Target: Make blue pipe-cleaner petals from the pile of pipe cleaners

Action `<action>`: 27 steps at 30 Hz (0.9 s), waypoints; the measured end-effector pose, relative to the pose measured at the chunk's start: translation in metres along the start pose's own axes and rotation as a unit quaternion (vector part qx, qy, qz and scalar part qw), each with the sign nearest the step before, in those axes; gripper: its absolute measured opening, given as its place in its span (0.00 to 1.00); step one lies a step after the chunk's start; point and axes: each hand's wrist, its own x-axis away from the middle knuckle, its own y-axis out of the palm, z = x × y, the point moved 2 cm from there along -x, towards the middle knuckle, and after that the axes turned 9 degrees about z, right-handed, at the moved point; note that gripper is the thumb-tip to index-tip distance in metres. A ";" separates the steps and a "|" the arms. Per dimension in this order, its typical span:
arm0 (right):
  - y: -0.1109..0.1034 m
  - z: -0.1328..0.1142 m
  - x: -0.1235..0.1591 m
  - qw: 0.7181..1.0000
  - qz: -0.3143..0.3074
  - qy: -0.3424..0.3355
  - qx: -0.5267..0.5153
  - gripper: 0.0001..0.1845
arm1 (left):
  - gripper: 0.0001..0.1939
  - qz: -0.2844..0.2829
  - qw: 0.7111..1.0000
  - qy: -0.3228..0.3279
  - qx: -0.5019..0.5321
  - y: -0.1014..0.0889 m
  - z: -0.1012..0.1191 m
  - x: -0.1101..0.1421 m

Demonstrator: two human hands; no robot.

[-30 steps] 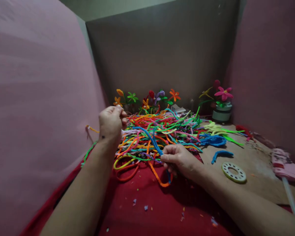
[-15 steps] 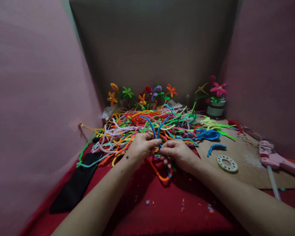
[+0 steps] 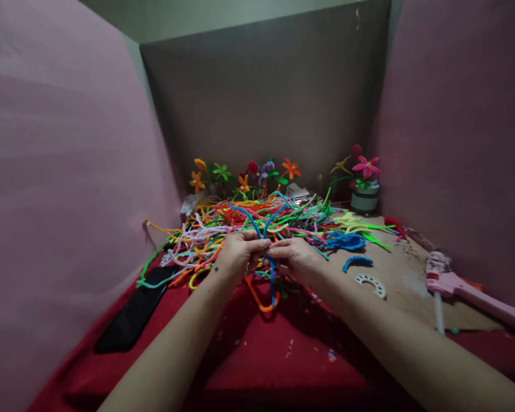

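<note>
Blue pipe cleaners point(image 3: 272, 279) are pinched between my two hands in front of the pile. Their upper ends fork into a V, and a lower part hangs below my fingers. My left hand point(image 3: 241, 252) grips them from the left, thumb and fingers closed. From the right, my right hand point(image 3: 294, 256) pinches them at nearly the same spot, its fingertips close to the left thumb. Behind both hands spreads a tangled pile of many-coloured pipe cleaners point(image 3: 214, 229). An orange pipe cleaner point(image 3: 264, 309) loops down below my hands.
Pipe-cleaner flowers point(image 3: 291, 168) stand at the back; a pink flower point(image 3: 366, 167) rises from a jar point(image 3: 364, 197). Right, on cardboard point(image 3: 405, 303), lie a blue bundle point(image 3: 347, 241), a curved blue piece point(image 3: 357, 261), a holed disc point(image 3: 371, 283) and a pink glue gun point(image 3: 463, 286). A black phone point(image 3: 131, 317) lies left.
My left hand has come down from the upper left to meet my right hand at the blue pipe cleaners. The view has shifted, and my right forearm now partly covers the holed disc.
</note>
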 end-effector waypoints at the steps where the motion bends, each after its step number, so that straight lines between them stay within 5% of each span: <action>1: -0.002 -0.003 -0.001 1.000 0.002 -0.001 0.004 0.06 | 0.16 0.008 1.000 0.011 -0.014 0.002 0.003 0.000; 9: -0.020 -0.018 -0.015 0.999 0.025 -0.020 0.013 0.05 | 0.13 0.035 0.998 0.037 -0.038 0.015 0.014 -0.011; 14: -0.026 -0.022 -0.017 0.999 0.013 -0.031 0.043 0.04 | 0.08 0.006 0.990 0.124 -0.068 0.015 0.009 -0.014; 20: -0.032 -0.025 -0.008 0.997 -0.048 -0.026 0.062 0.06 | 0.08 -0.006 0.914 0.323 -0.247 0.009 0.010 -0.007; 27: -0.037 -0.025 0.000 0.998 -0.053 -0.026 0.030 0.06 | 0.10 -0.033 0.869 0.373 -0.324 0.019 0.022 0.000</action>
